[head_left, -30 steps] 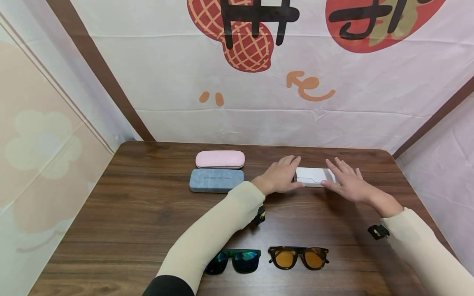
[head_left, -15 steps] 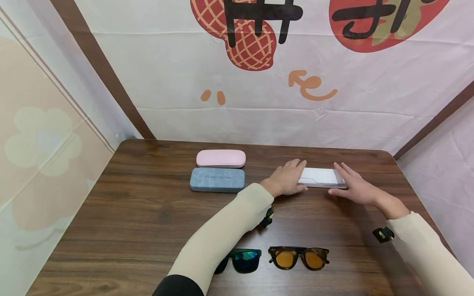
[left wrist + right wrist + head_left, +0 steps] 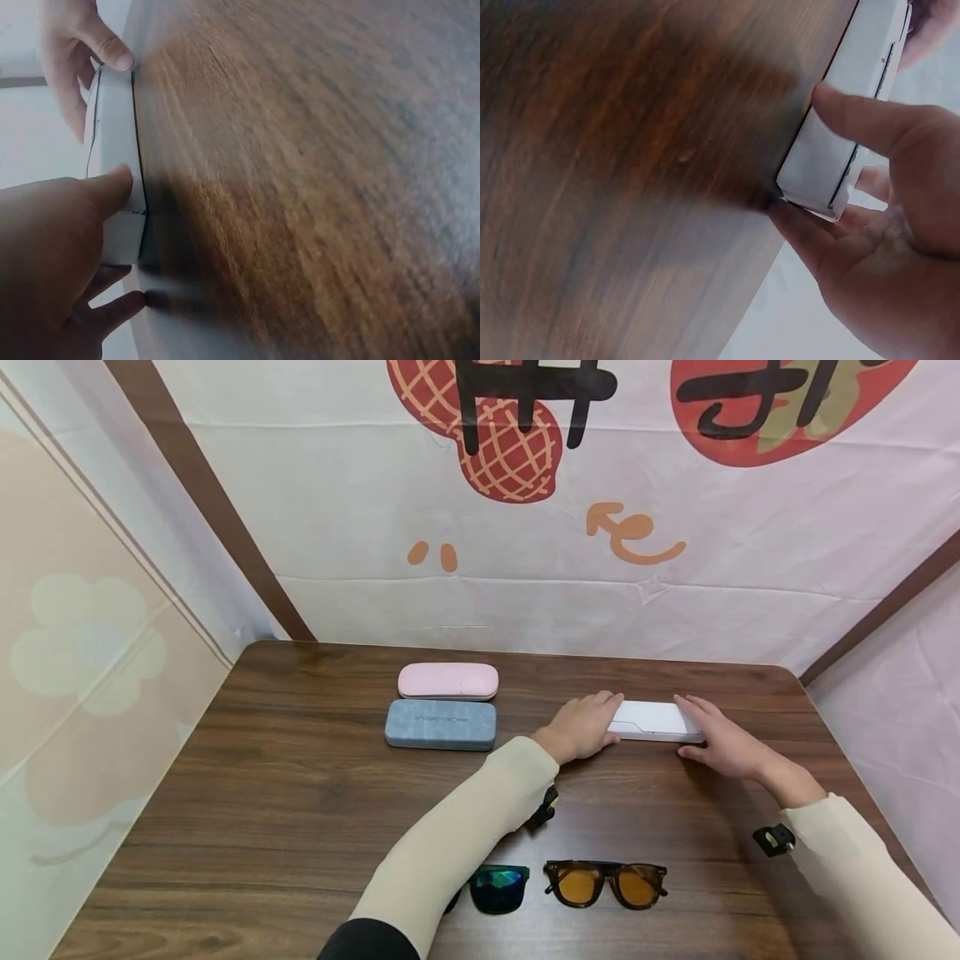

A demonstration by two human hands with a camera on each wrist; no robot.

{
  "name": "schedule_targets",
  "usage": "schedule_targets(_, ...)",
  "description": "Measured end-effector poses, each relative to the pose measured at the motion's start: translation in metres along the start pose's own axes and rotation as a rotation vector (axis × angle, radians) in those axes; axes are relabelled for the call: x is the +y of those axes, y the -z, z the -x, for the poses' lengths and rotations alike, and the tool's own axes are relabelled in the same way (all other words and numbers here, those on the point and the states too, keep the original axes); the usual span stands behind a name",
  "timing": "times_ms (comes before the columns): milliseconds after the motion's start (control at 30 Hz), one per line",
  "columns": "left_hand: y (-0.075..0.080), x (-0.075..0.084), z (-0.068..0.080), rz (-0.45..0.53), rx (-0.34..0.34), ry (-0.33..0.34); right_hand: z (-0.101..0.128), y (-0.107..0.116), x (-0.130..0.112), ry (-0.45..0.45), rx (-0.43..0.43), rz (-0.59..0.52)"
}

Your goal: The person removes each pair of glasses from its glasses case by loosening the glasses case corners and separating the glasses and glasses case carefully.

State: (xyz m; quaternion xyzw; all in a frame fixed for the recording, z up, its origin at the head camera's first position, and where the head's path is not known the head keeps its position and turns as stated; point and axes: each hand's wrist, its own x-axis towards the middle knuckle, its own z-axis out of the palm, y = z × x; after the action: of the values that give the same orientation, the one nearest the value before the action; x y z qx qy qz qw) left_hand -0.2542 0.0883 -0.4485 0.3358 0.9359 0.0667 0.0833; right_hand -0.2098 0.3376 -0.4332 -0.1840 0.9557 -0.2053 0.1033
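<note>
White cloth printed with red peanut shapes and black characters is hanging behind a dark wooden table (image 3: 300,793), and pale panels are standing at both sides. Two arms in cream sleeves are being stretched across the table toward its far right part. A flat white case (image 3: 651,720) is lying there, and it is being gripped at both ends. The left hand (image 3: 581,727) is being held on the case's left end, with the thumb (image 3: 112,187) pressed on the near edge and the fingers curled over the far side. The right hand (image 3: 723,745) is being held on the right end, with its thumb (image 3: 855,120) laid on the near edge and its fingers wrapped under the end. A grey-blue case (image 3: 441,724) is lying well to the left, and a pink case (image 3: 447,681) is lying just behind it. Amber-lensed sunglasses (image 3: 604,882) are lying at the near edge, and green-lensed sunglasses (image 3: 498,891) beside them are being partly hidden by the left sleeve.
</note>
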Motion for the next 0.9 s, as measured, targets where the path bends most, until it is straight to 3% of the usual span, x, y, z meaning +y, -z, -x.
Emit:
schedule_targets(300,0.001,-0.003,-0.003,-0.002,0.015,-0.009,-0.007,0.000,0.010,0.080,0.087,0.062)
schedule_targets(900,0.004,-0.003,-0.003,0.000,-0.016,0.003,-0.011,-0.002,0.012,0.077,0.126,0.083)
